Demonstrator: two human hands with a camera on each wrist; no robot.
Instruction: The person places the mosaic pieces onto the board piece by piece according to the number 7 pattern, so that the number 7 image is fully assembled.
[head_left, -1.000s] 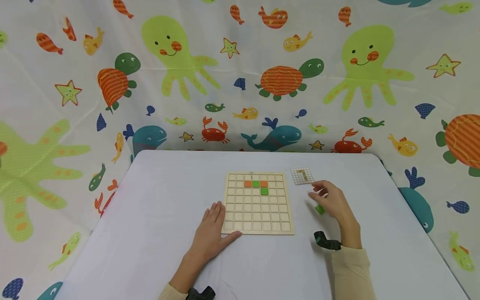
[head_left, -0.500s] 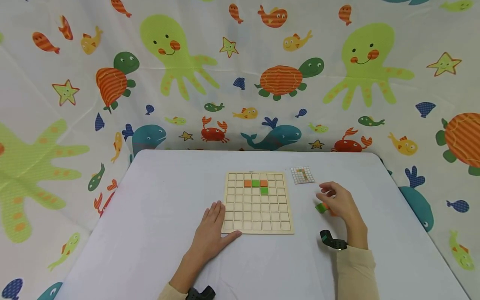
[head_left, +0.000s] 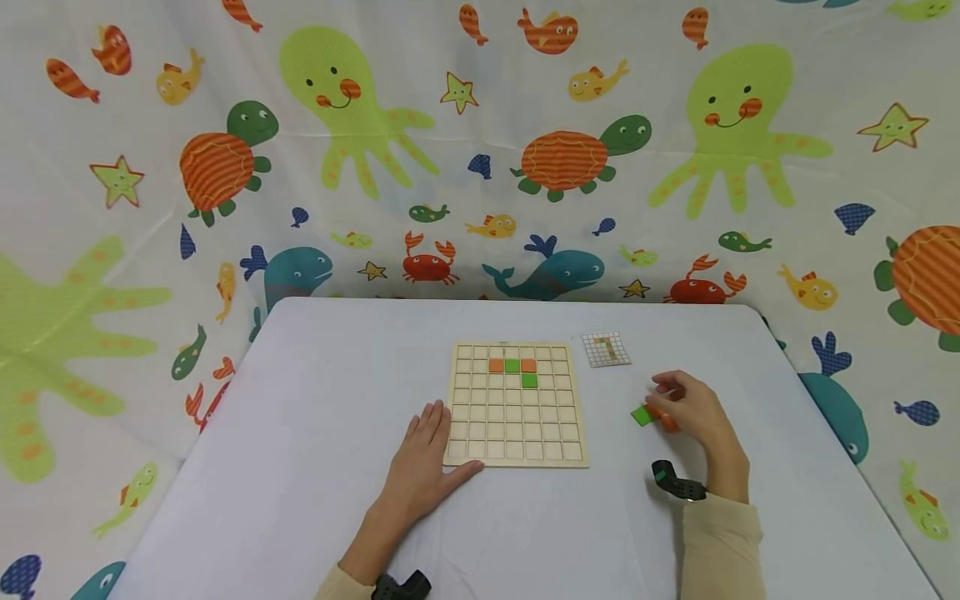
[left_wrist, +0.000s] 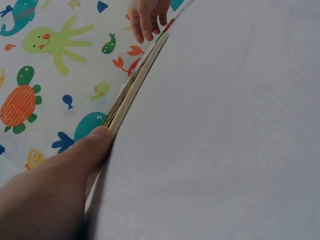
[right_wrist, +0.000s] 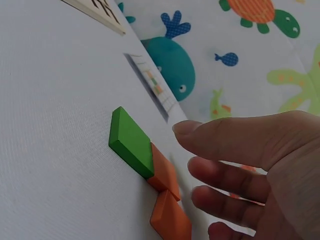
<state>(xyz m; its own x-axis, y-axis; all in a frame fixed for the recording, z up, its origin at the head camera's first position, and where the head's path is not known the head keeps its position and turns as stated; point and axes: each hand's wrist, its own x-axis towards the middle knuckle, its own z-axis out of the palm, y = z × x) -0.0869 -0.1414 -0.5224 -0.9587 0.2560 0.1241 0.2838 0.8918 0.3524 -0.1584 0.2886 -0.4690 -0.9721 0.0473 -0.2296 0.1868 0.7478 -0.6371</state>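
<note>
My left hand lies with straight fingers along the left side of a wooden grid board, its thumb at the near-left corner. In the left wrist view the thumb presses the board's edge. An orange, a green and another orange tile sit in one row of the grid, a second green tile below the right one. My right hand hovers over loose tiles, fingers loosely bent and holding nothing. Beneath it are a green tile and two orange tiles, touching one another.
A small patterned grid card lies just right of the board's far corner. White cloth covers the table, and a curtain with sea animals hangs behind it. Each wrist wears a black camera.
My right hand has drawn back to the right and slightly nearer, bringing the orange tiles beside the loose green one into sight. The left hand stays on the board.
</note>
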